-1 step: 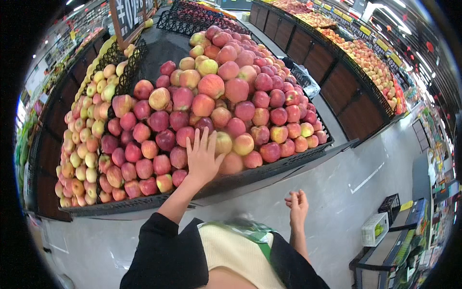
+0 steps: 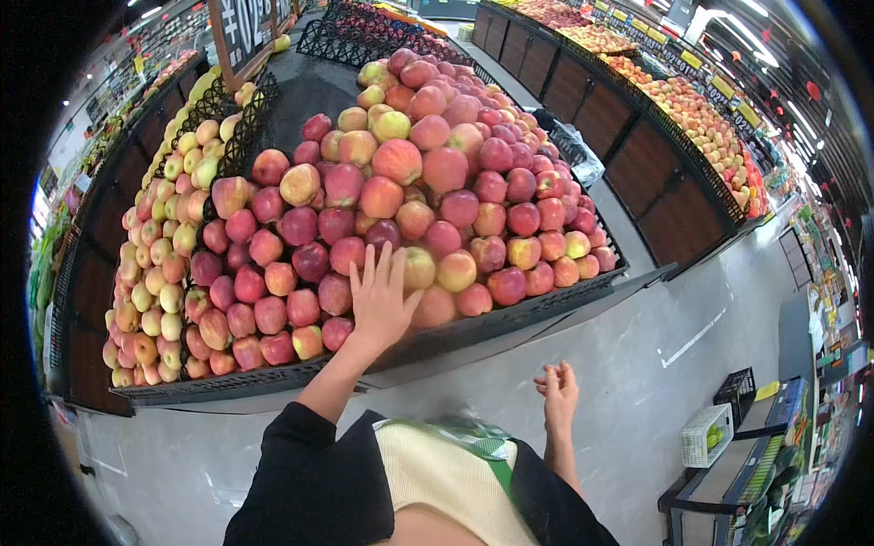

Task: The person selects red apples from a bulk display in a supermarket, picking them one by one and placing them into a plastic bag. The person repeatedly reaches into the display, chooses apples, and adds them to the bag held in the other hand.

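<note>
Your left hand (image 2: 381, 305) is spread over red apples (image 2: 397, 161) piled toward twelve o'clock; your right hand (image 2: 559, 395), at its four o'clock, hangs loosely half-curled in midair.

Apples (image 2: 418, 267) pt. hidden by L hand (image 2: 380, 305); sign (image 2: 242, 45) cropped @ top.

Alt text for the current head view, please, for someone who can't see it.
A person's left hand is spread over red and yellow apples heaped in a black display, while the right hand, half open with nothing visible in it, hangs above the grey floor. A white crate stands at lower right.
</note>
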### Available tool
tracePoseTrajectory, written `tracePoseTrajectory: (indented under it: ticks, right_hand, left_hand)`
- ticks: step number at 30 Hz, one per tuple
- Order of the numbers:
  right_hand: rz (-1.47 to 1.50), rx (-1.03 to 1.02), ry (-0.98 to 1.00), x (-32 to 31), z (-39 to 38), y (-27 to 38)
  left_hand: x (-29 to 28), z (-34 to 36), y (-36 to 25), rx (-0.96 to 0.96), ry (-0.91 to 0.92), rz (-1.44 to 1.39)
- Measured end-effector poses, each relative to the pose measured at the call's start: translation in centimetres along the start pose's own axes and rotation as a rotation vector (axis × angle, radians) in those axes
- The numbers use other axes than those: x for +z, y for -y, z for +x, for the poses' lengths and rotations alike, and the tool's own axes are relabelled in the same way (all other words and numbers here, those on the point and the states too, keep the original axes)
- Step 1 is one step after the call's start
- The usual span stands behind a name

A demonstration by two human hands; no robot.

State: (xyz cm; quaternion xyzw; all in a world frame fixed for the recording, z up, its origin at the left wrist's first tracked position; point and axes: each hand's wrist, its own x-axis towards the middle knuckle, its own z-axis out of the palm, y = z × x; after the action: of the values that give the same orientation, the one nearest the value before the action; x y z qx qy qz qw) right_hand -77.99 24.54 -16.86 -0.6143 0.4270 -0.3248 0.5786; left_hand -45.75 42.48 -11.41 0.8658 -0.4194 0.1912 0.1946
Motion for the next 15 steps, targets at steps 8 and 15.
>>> tracePoseTrajectory:
  ticks: [8, 15]
  right_hand:
    - [-0.498, -0.192, 0.131, -7.4, -0.8, -8.1]
    - [-0.656, -0.039, -0.013, -24.6, -0.5, -9.1]
  left_hand:
    - [0.8, -4.4, -6.3, -0.206, -0.019, 0.129]
    - [8.2, -7.1, -21.3, -0.145, 0.005, 0.014]
